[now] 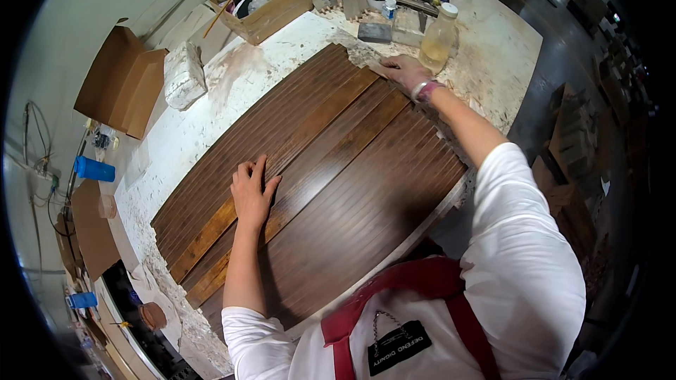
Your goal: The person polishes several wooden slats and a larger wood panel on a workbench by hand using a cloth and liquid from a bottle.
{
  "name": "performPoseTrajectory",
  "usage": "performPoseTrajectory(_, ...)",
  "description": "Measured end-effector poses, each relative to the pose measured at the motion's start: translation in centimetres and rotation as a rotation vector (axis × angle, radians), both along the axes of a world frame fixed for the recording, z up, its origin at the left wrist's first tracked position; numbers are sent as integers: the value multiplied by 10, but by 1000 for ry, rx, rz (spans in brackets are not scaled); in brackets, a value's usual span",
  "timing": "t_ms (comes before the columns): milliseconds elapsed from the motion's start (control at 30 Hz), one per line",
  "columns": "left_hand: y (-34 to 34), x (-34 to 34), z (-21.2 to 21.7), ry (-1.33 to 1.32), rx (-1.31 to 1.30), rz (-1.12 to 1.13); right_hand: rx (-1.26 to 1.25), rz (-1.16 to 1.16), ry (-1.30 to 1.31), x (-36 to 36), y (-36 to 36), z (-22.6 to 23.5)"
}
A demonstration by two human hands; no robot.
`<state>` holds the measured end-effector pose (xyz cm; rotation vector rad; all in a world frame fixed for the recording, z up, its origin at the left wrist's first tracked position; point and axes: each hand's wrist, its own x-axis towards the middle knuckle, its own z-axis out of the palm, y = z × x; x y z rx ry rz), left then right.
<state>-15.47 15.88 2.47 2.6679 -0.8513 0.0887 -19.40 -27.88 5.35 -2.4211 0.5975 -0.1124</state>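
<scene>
A wide brown wooden panel (352,190) with fine parallel grooves and two lighter, amber-toned strips lies slantwise on the white worktable (232,77). My left hand (252,190) rests on the panel's left half, across an amber strip, with its fingers spread and nothing held. At the far right end of the panel is my right hand (407,72), a pale bracelet at its wrist. Its fingers are closed at the panel's edge around something small and pale, which is too covered to name.
Beyond my right hand stand a bottle of yellowish liquid (439,39) and a dark grey block (374,32). Farther back are a cardboard box of odds and ends (267,10) and scattered tools. A white wrapped block (184,76), an opened carton (123,84) and a blue cup (94,169) sit left.
</scene>
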Motion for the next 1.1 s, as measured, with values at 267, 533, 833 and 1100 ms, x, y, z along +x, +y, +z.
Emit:
performPoseTrajectory(267,14,6,-1,-110,-123,-130,-175,338,-282,11,33,31)
performPoseTrajectory(533,111,-15,-2,136,-21,180,110,1078,-194,72,405,56)
performPoseTrajectory(833,109,-7,-50,-49,-615,30,-252,1838,-349,70,660,23)
performPoseTrajectory(1100,107,-7,-57,-71,-758,73,-500,1552,-677,121,649,21)
